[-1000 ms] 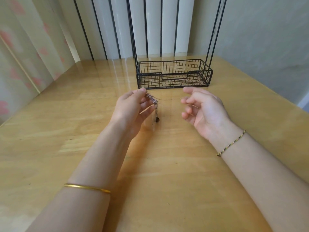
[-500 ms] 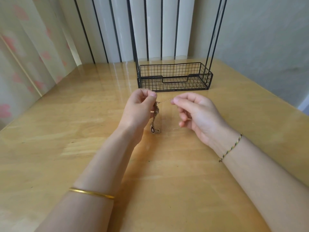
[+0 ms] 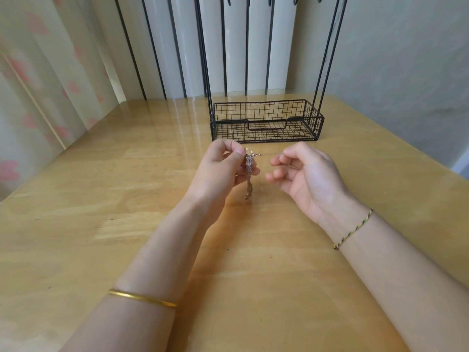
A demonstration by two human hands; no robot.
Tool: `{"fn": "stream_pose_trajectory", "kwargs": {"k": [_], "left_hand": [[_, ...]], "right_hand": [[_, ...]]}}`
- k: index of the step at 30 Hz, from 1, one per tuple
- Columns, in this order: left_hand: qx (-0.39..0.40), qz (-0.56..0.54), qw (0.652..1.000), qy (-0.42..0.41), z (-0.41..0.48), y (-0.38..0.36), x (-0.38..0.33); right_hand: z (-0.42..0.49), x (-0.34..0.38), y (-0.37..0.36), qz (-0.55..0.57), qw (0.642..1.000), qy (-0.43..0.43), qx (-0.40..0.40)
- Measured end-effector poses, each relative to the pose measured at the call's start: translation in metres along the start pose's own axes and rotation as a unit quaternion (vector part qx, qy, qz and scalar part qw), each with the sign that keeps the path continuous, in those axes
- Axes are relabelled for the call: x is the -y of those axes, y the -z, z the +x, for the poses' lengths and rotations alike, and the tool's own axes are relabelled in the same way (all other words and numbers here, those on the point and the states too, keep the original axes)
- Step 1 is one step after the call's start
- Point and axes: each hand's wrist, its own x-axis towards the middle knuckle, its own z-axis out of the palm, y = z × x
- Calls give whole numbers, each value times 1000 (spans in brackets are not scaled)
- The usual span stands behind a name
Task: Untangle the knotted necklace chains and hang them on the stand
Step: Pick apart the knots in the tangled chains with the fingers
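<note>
Obs: left hand (image 3: pixel 223 171) pinches knotted chains (image 3: pixel 249 166) above table (image 3: pixel 127 199); clump dangles, links blurred. The right hand (image 3: pixel 309 179) pinches one taut strand, barely visible. Behind them, stand (image 3: pixel 228 128), top cut off.

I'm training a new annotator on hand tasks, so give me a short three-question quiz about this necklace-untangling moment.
1. True or false: the tangled chains lie inside the stand's wire basket.
2. What does the right hand pinch? A. tweezers; B. one thin strand running from the tangle; C. a finger ring.
3. Fill in: the tangle hangs from the fingers of the ___ hand.

Key: 1 false; 2 B; 3 left hand.
</note>
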Motion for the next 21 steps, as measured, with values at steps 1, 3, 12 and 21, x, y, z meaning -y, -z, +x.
{"fn": "stream_pose_trajectory", "kwargs": {"k": [1,3,12,21], "left_hand": [[0,2,1000,-6,0,0,0],[-1,12,1000,-21,-1,1,-2],[1,86,994,-64,-3,4,-3],[44,60,997,-3,-2,5,0]], "right_hand": [[0,0,0,1,1000,-9,7],[-1,0,2,-54,998,-16,24],[-11,7,1,-261,959,70,84],[-2,-3,3,-269,959,85,14]]}}
